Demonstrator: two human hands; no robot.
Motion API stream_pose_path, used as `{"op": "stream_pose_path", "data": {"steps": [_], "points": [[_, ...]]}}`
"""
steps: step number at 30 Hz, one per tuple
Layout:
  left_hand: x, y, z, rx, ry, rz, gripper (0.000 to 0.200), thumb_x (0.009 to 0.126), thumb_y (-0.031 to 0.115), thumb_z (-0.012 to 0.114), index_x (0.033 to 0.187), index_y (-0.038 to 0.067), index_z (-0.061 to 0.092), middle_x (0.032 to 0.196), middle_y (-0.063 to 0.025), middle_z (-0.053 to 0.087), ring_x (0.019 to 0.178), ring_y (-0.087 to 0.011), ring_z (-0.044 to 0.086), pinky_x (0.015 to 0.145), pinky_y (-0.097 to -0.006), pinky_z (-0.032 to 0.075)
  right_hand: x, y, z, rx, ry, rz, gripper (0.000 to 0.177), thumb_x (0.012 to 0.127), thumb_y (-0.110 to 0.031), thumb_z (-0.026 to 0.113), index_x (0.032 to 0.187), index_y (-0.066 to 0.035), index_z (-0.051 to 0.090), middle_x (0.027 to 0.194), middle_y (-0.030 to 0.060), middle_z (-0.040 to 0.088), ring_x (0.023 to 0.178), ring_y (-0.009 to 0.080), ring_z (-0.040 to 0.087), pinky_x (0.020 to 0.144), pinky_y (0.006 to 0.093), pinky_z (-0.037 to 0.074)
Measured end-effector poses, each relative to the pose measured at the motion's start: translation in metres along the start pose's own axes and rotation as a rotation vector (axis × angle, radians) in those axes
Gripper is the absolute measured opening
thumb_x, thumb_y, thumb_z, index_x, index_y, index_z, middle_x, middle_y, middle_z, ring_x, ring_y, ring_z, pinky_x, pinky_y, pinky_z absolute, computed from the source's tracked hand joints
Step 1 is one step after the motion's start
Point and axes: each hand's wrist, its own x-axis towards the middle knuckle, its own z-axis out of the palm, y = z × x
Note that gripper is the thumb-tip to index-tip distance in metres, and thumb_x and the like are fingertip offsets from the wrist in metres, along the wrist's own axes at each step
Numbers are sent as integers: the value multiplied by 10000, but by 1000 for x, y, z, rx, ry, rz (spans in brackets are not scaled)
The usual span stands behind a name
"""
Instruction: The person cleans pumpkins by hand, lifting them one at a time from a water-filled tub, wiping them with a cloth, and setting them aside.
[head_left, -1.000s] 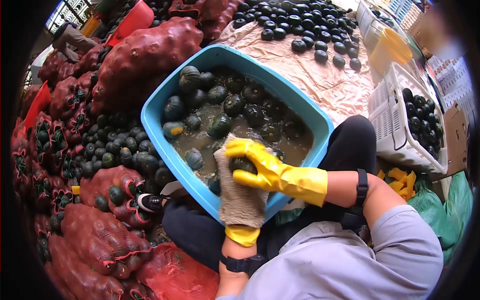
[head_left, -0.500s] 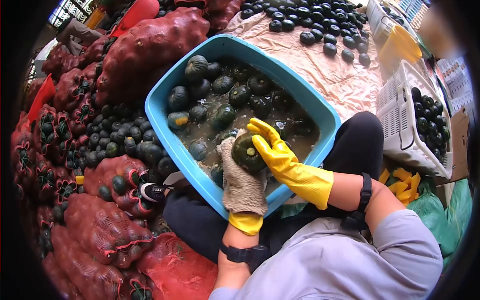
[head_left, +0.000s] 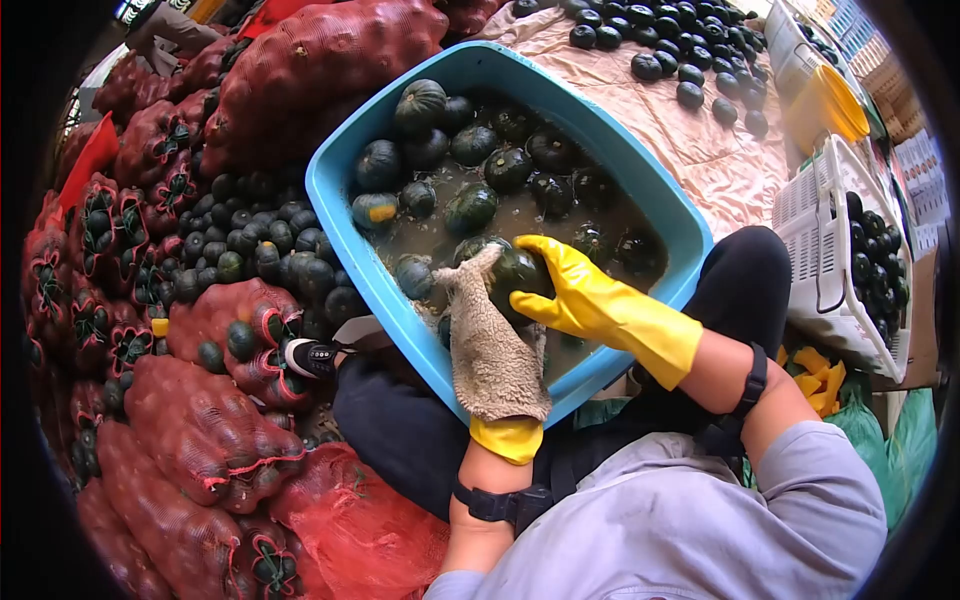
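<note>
Over the near part of a blue tub [head_left: 330,215] of murky water, a dark green squash [head_left: 518,283] is between my two hands. My left hand [head_left: 490,340], in a yellow glove under a beige terry cloth mitt, presses against the squash's left side; its fingers are hidden by the cloth. In a yellow rubber glove, my right hand [head_left: 565,290] holds the squash from the right, thumb below and fingers above. More green squashes [head_left: 470,208] float in the tub, one with an orange patch [head_left: 382,212].
Red mesh sacks [head_left: 205,415] and loose squashes [head_left: 290,240] fill the left side. Several squashes lie on a pale cloth [head_left: 710,170] behind the tub. At right stand a white crate [head_left: 805,240] of squashes, a yellow bucket [head_left: 830,105] and green bags [head_left: 905,440].
The squash has turned between my hands, its round stem spot no longer in view. My right fingers have shifted around it. The whole view has moved slightly.
</note>
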Motion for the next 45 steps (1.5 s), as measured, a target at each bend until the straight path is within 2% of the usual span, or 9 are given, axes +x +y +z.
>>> {"op": "stream_pose_path", "data": {"steps": [5,9,15,19,23,30,34,37,45], "points": [[9,15,-15,-111,-153,-149,312,960,167,705,1230,103,562,1205,-83,640,1112,-229,637,1000,-363,515,-3,-36,-30,163,-308,140,666,947,-242,809,1549,-191,526,1341,127,678,1233,226,650,1078,372,516],[1,-1,-2,66,12,17,280,963,177,699,1201,109,566,1180,-76,641,1088,-224,639,980,-359,520,-3,18,30,690,56,118,633,988,-331,780,1523,-100,532,1391,146,651,1293,223,621,1099,390,506],[4,19,-14,-60,-189,-134,233,969,191,690,1157,119,573,1142,-66,643,1052,-217,642,949,-354,528,-8,-30,-24,-221,-265,-142,794,871,-233,872,1564,-146,493,1390,223,638,1310,383,630,1121,455,501],[10,3,-3,12,-60,-65,204,972,201,684,1129,125,577,1117,-59,645,1028,-212,643,928,-350,533,-5,5,28,753,19,78,723,964,-348,832,1545,-83,492,1423,169,644,1341,257,613,1155,392,467],[3,3,-1,-3,-7,-30,175,976,210,678,1100,131,582,1092,-52,646,1004,-208,645,908,-347,538,2,9,8,-213,140,-266,836,807,-204,929,1532,-118,521,1357,246,621,1281,415,618,1122,476,486],[14,9,-2,-73,-68,-83,133,982,227,667,1049,142,589,1048,-40,648,963,-200,648,872,-340,547,3,-6,4,418,-60,55,758,921,-321,854,1557,-119,495,1446,211,583,1369,317,576,1156,453,466],[14,-8,17,36,68,47,116,985,237,661,1020,149,594,1023,-33,649,939,-195,650,852,-337,552,19,45,28,-359,520,-283,704,968,-281,774,1579,-76,490,1575,295,488,1449,482,473,1228,500,385],[12,-7,20,39,74,45,109,988,244,656,999,153,597,1004,-28,650,921,-191,651,836,-334,556,6,28,25,-419,279,-353,679,922,-300,819,1511,-73,570,1548,275,515,1415,490,503,1207,508,410],[18,8,5,-46,-55,-111,118,995,263,644,941,166,606,954,-14,653,873,-182,654,795,-327,566,-12,29,18,993,-58,264,477,1126,-426,551,1451,-86,632,1387,152,691,1267,292,673,1122,392,505]]}}
